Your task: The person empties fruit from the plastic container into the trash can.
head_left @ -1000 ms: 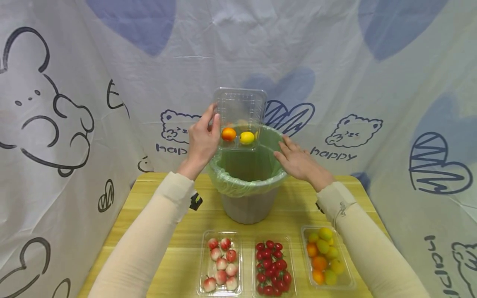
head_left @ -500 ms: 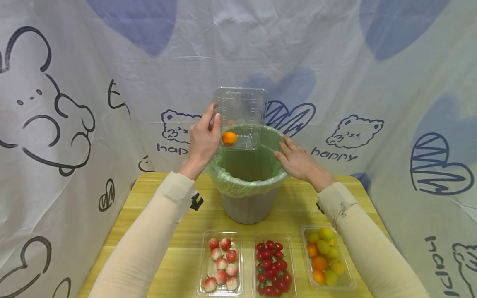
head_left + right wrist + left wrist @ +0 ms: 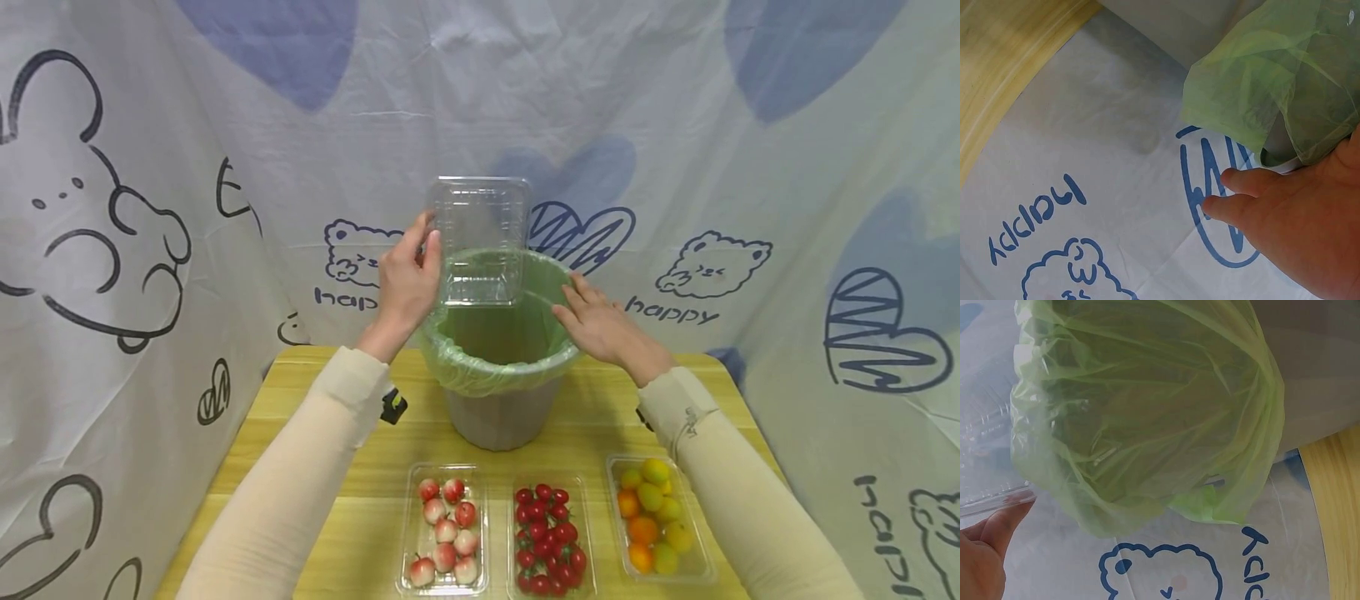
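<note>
My left hand (image 3: 405, 283) pinches the left side of a clear plastic fruit container (image 3: 486, 204), tipped steeply over the mouth of a bin (image 3: 498, 417). No fruit shows in the container. In the left wrist view, the thumb (image 3: 1007, 528) presses against the container's rim (image 3: 997, 501). A pale green bin liner (image 3: 476, 375) folds down over the bin's edge. On the bin's right rim rests my right hand (image 3: 600, 325), fingers loosely extended; the right wrist view shows them reaching past the grey rim (image 3: 1285, 165) and liner (image 3: 1229, 94).
Along the near side of the wooden table (image 3: 315, 467) stand three clear trays: red-and-white peach-like fruits (image 3: 446, 531), cherry tomatoes (image 3: 551, 542), and orange, yellow and green citrus-like fruits (image 3: 651, 525). A printed white cloth (image 3: 480, 83) hangs close behind the bin and on both sides.
An orange fruit and a yellow fruit left the tipped container one after the other, the yellow first. The container shifted slightly left and downward. My right hand stayed at the rim.
</note>
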Tool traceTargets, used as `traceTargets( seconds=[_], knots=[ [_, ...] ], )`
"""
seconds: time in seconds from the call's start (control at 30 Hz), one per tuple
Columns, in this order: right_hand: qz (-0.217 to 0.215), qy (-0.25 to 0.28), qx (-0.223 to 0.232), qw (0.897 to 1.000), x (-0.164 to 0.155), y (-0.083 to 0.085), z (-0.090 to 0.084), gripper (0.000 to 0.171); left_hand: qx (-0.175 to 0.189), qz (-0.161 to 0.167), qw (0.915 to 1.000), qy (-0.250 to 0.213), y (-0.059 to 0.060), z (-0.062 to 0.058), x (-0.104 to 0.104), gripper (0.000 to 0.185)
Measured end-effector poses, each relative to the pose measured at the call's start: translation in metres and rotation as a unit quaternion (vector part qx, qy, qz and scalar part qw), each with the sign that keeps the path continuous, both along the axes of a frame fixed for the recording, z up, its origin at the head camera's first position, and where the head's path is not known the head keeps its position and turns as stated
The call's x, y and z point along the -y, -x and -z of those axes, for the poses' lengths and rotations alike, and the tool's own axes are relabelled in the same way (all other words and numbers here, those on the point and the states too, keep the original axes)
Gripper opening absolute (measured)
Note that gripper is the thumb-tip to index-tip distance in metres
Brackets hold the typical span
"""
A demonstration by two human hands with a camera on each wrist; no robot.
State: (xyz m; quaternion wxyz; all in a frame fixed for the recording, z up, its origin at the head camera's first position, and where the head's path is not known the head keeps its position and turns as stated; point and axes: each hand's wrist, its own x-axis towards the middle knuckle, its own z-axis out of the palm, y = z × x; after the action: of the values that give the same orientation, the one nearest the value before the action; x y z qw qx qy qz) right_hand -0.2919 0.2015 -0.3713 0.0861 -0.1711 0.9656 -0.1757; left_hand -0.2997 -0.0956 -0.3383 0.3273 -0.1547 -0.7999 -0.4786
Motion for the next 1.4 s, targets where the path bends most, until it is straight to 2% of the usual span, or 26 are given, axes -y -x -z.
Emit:
traceTargets(
  seconds=[0.13,0.33,0.5,0.77,0.83,1.07,1.27,1.4],
  knots=[
    [0.000,0.001,-0.003,1.000,-0.001,0.000,0.000,0.074,0.016,-0.014,0.9997,-0.010,0.001,0.000,0.003,0.037],
    [-0.005,0.002,-0.006,1.000,-0.001,-0.001,0.000,0.073,0.042,-0.007,0.9978,-0.050,0.000,-0.001,0.010,0.038],
    [-0.006,0.006,-0.006,1.000,-0.001,-0.001,0.000,0.073,0.059,-0.015,0.9963,-0.059,-0.001,-0.001,0.019,0.039],
    [-0.005,0.005,-0.003,1.000,-0.001,-0.001,0.000,0.072,0.074,-0.041,0.9957,-0.038,-0.006,-0.009,0.039,0.040],
    [-0.004,0.003,-0.001,1.000,-0.001,-0.001,0.000,0.072,0.082,-0.038,0.9952,-0.037,-0.007,-0.010,0.044,0.040],
    [-0.004,0.003,0.000,1.000,-0.001,-0.001,0.000,0.073,0.147,-0.021,0.9871,-0.059,-0.011,-0.012,0.063,0.044],
    [-0.003,0.002,0.002,1.000,0.000,-0.001,0.000,0.074,0.175,-0.038,0.9836,-0.019,-0.020,-0.012,0.080,0.044],
    [-0.001,0.003,0.001,1.000,-0.001,-0.001,0.000,0.073,0.195,-0.025,0.9803,-0.017,-0.025,-0.012,0.091,0.044]
  ],
)
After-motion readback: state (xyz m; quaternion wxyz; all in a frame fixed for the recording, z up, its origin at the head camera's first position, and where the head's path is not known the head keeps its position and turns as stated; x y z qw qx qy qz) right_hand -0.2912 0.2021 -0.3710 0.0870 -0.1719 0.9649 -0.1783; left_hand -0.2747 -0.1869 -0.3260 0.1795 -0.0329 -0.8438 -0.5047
